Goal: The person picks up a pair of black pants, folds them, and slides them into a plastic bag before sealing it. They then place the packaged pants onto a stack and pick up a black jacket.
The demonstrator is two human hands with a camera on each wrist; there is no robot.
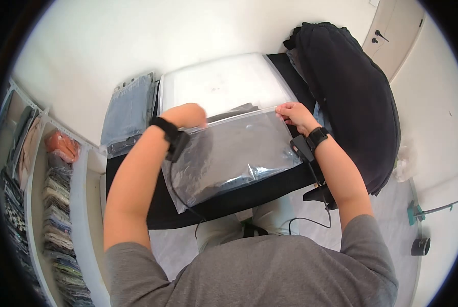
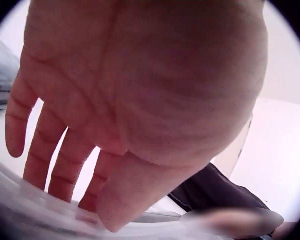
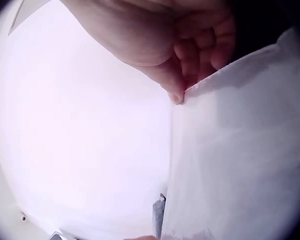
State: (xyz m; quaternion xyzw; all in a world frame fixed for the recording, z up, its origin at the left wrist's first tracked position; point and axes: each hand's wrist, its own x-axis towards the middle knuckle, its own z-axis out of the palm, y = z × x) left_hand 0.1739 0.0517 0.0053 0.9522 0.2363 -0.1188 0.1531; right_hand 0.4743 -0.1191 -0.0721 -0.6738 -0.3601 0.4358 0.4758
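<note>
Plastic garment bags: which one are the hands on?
The clear plastic bag of dark grey cloth: right hand pinches its corner, left hand touches it; the blue-denim bag lies apart.

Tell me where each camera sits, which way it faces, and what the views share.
Head: on the person's head, looking forward and down at the clear bag on the black table; both forearms, left hand, right hand and shoulders show.
Left wrist: under that wrist, looking along the open palm to fingers at the bag's edge.
Right wrist: at that wrist, looking at thumb and fingers pinching the bag's corner.
Shared: all three see the bag; head and each wrist view share that hand.
</note>
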